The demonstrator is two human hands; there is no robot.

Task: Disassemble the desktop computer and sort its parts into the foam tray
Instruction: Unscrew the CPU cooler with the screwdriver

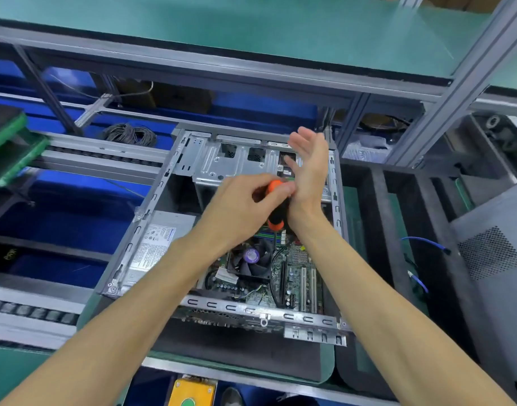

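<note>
Unscrewing looks to be the step in hand: in the head view the left hand (245, 203) curls its fingers round the top of an orange-and-black screwdriver (276, 208), which stands nearly upright with its thin shaft reaching down toward the motherboard (295, 276) inside the open computer case (222, 306). The right hand (308, 165) is flat and spread, fingers straight, its heel against the handle, holding nothing. The tip's seat is hidden, so the next move probably calls for keeping the shaft square to the screw. The case is bare stamped sheet metal with slotted edges; a boxy grey power supply (157, 244) with a printed label fills its left side, a round black fan (252, 260) sits mid-board. The dark foam tray (397, 230), matte with deep channels, lies just right of the case.
</note>
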